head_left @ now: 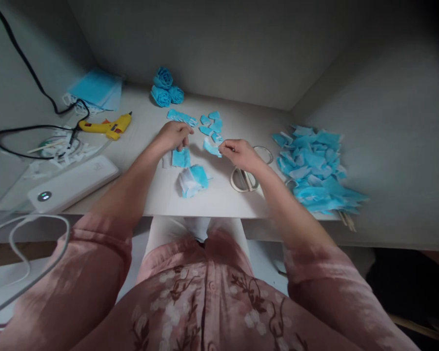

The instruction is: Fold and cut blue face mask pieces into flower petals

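Observation:
My right hand (239,152) pinches the edge of a small curved piece of light-blue and white cloth (211,147), held just above the table. My left hand (176,135) is to the left of it, fingers curled and closed; whether anything is between the fingertips is too small to make out. Behind my left hand lies a folded blue strip (182,117). Several small cut blue pieces (211,123) are spread out beyond the held piece. Below my left hand sit a flat blue square (181,157) and a blue-and-white cloth bundle (193,181).
Scissors (244,179) lie partly under my right forearm, near a ring-shaped roll (263,155). A heap of blue pieces (309,163) covers the right side. To the left are a yellow glue gun (108,126), white power bank (75,184) and stacked face masks (96,89). Three blue rosettes (163,78) stand behind.

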Demonstrator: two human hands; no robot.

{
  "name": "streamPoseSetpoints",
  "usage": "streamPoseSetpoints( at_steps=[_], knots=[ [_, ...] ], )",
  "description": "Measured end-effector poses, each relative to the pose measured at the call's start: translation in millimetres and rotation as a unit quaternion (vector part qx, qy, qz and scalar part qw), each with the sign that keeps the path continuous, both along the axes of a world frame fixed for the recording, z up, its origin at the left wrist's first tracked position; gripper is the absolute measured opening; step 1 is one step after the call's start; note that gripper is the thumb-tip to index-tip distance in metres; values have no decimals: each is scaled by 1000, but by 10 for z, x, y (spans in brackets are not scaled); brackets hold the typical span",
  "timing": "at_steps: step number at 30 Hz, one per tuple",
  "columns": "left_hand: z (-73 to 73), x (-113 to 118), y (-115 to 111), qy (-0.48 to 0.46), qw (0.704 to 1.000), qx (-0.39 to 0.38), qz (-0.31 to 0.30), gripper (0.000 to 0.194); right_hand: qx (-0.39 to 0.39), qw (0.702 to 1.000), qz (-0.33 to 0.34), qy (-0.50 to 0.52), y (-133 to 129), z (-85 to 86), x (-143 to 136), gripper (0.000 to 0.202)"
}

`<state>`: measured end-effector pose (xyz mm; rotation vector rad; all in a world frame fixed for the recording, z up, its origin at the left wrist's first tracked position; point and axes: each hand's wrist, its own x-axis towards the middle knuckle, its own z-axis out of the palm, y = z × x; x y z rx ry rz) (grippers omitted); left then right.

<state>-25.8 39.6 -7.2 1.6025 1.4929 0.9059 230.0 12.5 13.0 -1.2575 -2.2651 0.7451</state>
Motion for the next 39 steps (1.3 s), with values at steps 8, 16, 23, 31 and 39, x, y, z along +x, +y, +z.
streamPoseSetpoints(
  at_steps=[8, 16, 23, 31, 39],
  knots=[
    [-13, 6, 15, 23, 992, 108, 54, 27, 19, 987, 78, -138, -160, 92, 162, 25],
    [-3, 8, 13, 59, 988, 124, 67, 26, 30, 995, 80, 54, -179, 160, 28, 23],
    [62, -78, 41, 60, 972, 170, 151, 30, 108, 980, 168, 12, -19, 84, -471, 31],
    [49, -108, 71, 19, 968, 175, 181, 29, 175, 951, 231, -111, 166, -108, -1004, 46],
    [106, 2, 3, -98, 973, 147, 149, 25, 230, 924, 250, -174, 135, -62, -1093, 29]
  ],
)
